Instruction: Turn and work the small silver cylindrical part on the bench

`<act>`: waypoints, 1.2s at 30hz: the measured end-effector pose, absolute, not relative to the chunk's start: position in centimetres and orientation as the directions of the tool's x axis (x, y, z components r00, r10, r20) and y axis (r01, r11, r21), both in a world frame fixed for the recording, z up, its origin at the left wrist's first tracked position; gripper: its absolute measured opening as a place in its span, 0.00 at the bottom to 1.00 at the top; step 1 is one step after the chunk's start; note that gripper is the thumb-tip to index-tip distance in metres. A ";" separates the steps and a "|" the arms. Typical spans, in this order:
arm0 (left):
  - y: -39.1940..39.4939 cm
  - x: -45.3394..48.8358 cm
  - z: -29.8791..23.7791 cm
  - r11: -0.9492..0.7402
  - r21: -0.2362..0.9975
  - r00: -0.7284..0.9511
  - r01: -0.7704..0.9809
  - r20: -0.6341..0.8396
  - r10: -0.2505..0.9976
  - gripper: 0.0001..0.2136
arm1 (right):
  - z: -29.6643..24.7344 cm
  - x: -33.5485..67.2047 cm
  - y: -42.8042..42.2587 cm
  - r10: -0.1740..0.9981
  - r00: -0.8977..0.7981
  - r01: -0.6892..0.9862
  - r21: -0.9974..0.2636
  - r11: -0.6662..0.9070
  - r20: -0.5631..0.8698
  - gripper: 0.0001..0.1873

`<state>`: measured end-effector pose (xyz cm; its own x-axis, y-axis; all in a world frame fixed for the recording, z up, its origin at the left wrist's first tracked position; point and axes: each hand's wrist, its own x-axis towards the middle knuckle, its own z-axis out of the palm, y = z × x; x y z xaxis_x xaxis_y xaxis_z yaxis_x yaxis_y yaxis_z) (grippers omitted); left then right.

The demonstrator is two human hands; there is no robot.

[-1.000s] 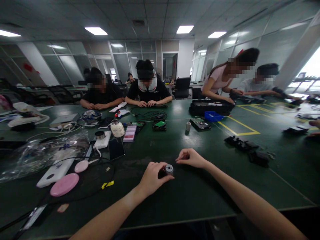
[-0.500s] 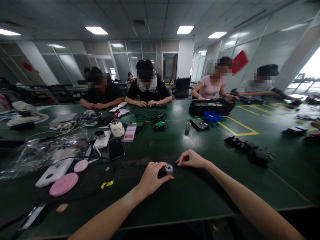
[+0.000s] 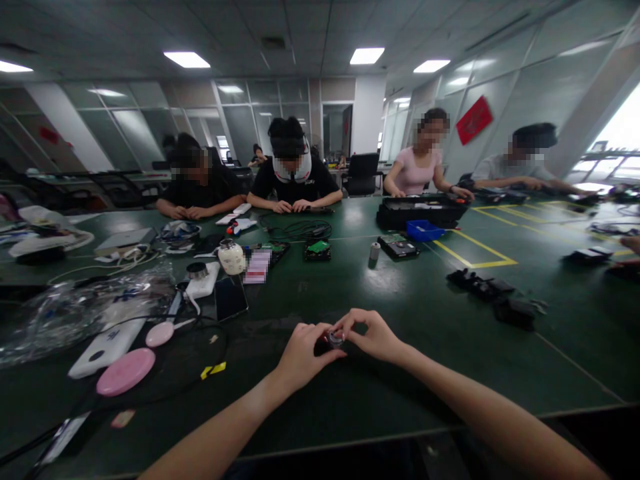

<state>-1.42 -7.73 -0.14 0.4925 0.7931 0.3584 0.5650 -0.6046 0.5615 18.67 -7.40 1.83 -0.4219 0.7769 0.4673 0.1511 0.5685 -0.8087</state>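
Note:
A small silver metal cylinder that looks like a motor (image 3: 334, 342) stands on the green table in front of me. My left hand (image 3: 301, 353) curls round its left side, thumb in front and fingers behind. My right hand (image 3: 369, 333) is over the top of the motor, with its thumb and forefinger pinched together at the upper end. Whatever the right fingers pinch is too small and too covered to name. The fingertips of both hands nearly meet and partly hide the motor's top face.
A second metal cylinder (image 3: 374, 251) stands further back, beside a hard drive (image 3: 398, 245) and a blue tray (image 3: 425, 230). Black parts (image 3: 480, 285) lie to the right. A phone (image 3: 231, 298), a pink oval case (image 3: 126, 371) and cables crowd the left. Co-workers sit across the table (image 3: 300, 413).
My right hand has moved left from beside the motor to its top, fingers still pinched. My left hand keeps its hold on the motor. The view has shifted slightly.

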 end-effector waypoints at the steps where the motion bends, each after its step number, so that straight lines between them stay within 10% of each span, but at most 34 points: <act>1: -7.7 -1.4 -0.2 -0.604 0.562 0.491 0.565 0.359 0.793 0.16 | 1.9 18.7 -7.4 0.768 -0.425 0.168 -0.792 0.587 0.479 0.05; 36: -8.0 -1.5 0.2 -0.582 0.568 0.468 0.582 0.351 0.811 0.17 | 2.1 22.4 -4.3 0.814 -0.478 0.366 -0.768 0.525 0.329 0.10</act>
